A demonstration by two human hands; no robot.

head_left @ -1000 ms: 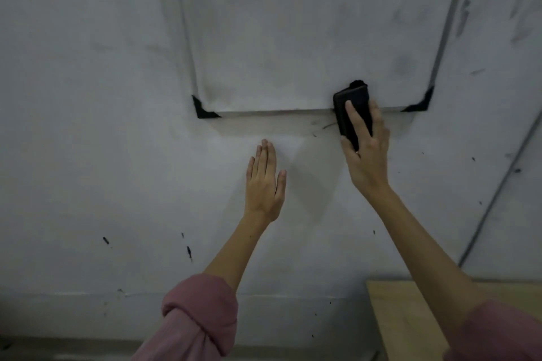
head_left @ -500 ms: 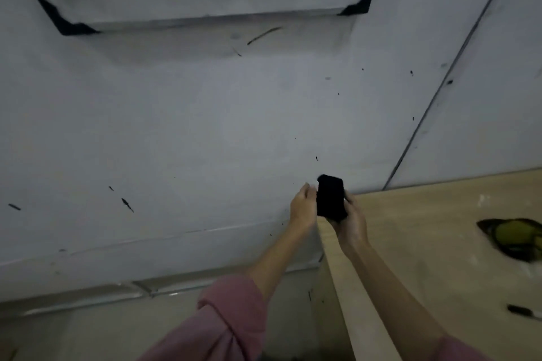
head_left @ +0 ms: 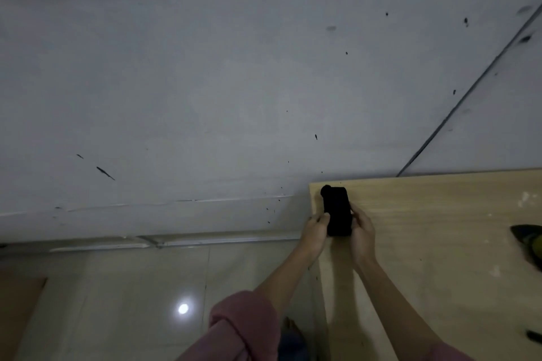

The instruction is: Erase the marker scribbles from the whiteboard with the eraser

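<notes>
While both hands clamp the black eraser, left hand on its left edge and right hand on its right, it sits at the tabletop corner near the wall. Whiteboard is out of frame. Probably setting it down: lower it flat, clear of the edge, then release.

eraser between both hands over the table corner, wall behind.

Dim, soft picture with wide-angle bending at edges; a lamp glare on the floor
</notes>
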